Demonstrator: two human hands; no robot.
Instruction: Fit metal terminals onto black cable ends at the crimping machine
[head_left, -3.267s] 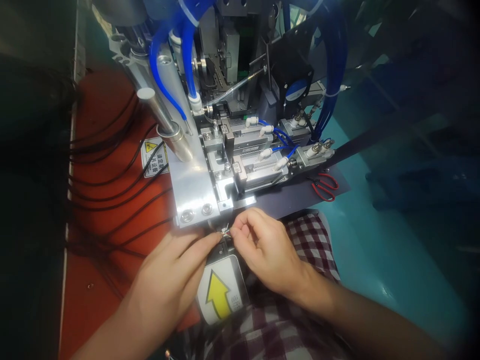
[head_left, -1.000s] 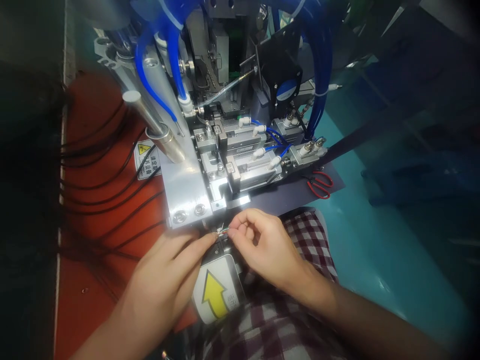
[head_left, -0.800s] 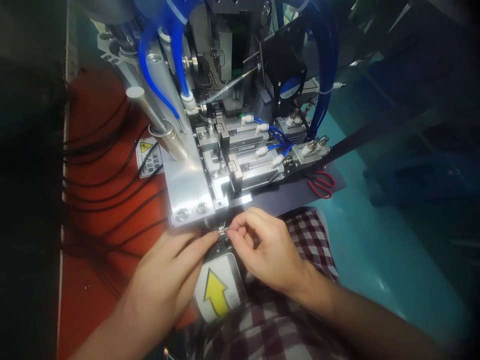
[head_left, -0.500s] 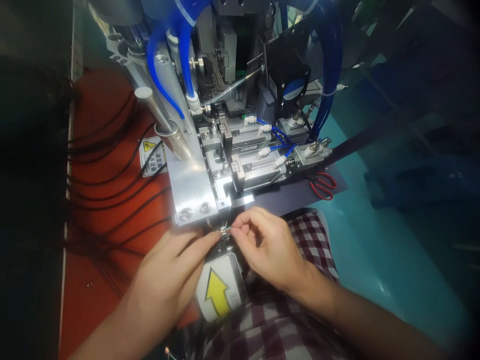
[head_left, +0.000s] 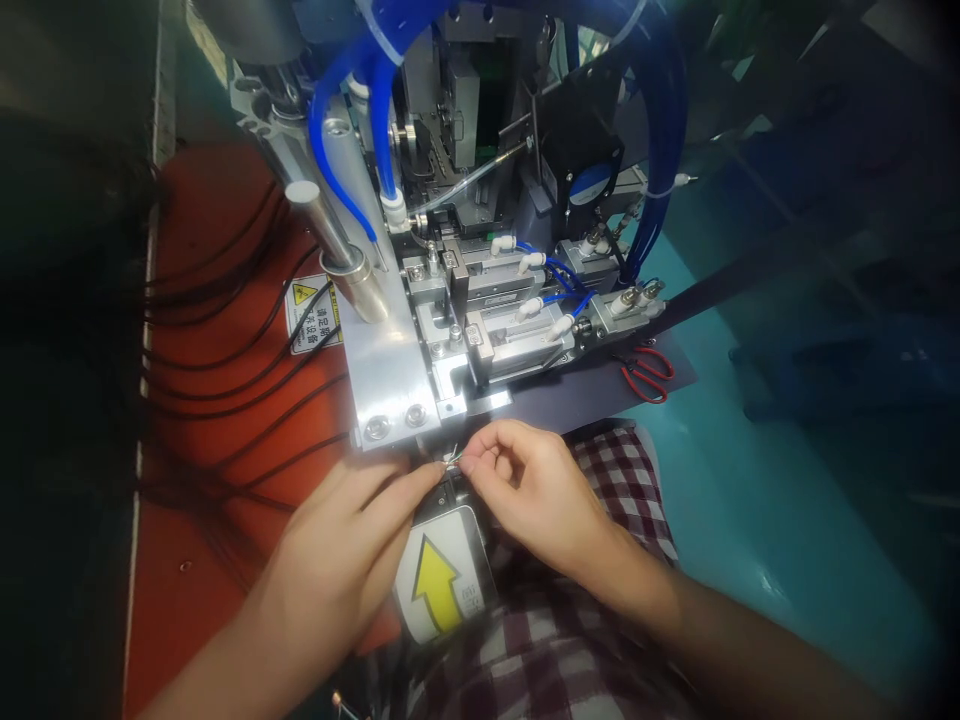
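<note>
My left hand (head_left: 356, 535) is closed in a pinch at the front edge of the machine (head_left: 390, 370). Facing it, my right hand (head_left: 544, 490) pinches with thumb and forefinger. Between the two sets of fingertips run thin, light-coloured wires (head_left: 452, 460); their ends are too small to make out. Just below the fingertips is a dark block with a white label bearing a yellow arrow (head_left: 436, 585). The fingers hide most of what they hold.
Blue air tubes (head_left: 319, 130) loop over the metal cylinders (head_left: 517, 335). Red-handled scissors (head_left: 646, 375) lie on the dark plate to the right. Black cables (head_left: 232, 400) cross the orange surface at left, near a warning label (head_left: 311, 315). A checkered cloth (head_left: 622, 480) covers my lap.
The view has shifted slightly, so the machine appears a little further right. Both hands keep their pinches close together, with the fingertips almost unmoved.
</note>
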